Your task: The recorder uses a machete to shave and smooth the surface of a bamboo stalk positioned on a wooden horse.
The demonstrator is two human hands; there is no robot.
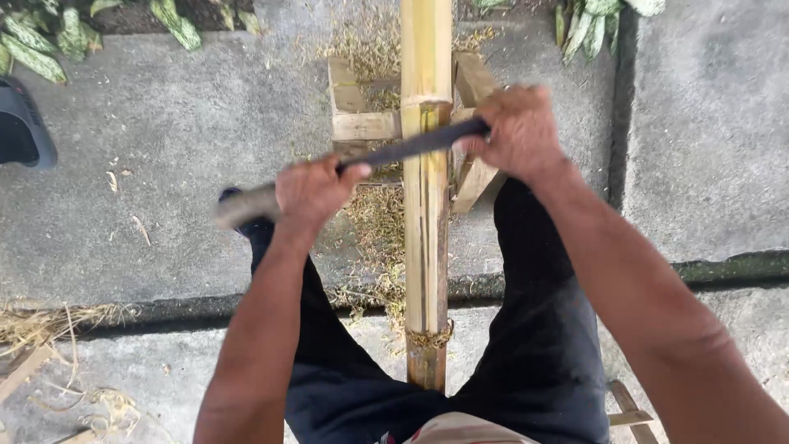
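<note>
1. Bamboo pole ran 12 to 6 down the middle of the view, between the person's legs, far end resting on a wooden stand at 12.
2. Dark blade lay crosswise on the pole just below a node. Left hand was closed tight round the handle end at 9; right hand was closed round the other end at 3. Fingers of both were fully wrapped.
3. My read: shaving the skin. Best done with the blade at a shallow angle, even pressure from both hands, strokes along the grain, easing over the node.
4. Lower node was frayed and could snag.
5. Around: shavings on the concrete floor, leaves at 10, a dark shoe at 9. Blade path pointed toward the thighs – main hazard. Left blade end was blurred.
</note>
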